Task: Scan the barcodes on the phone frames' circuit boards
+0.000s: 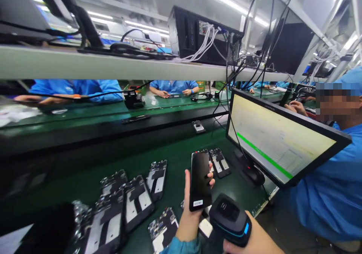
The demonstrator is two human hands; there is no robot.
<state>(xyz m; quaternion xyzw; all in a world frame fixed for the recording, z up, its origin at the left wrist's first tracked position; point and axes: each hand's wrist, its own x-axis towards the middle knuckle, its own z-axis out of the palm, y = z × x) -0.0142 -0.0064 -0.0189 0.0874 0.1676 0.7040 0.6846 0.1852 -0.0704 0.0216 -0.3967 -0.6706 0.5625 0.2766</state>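
L hand (190,213) gripping dark phone (201,178) over desk (181,145), white label (198,203) nr its bottom, R hand (253,232) gripping scanner (229,218) just beside, opened phones (140,201) on desk, monitor (271,133) w/ green bar (263,155).

A black rectangular smartphone with a dark, glossy screen (200,182) stands nearly upright in the left hand (188,205), its face toward the viewer and a small white printed label (198,203) near its lower edge. Just beside its lower right, a rounded black plastic handheld scanner with blue trim (229,219) sits in the right hand (252,234), tilted, its front end angled toward the phone, a blue patch glowing at its rear.
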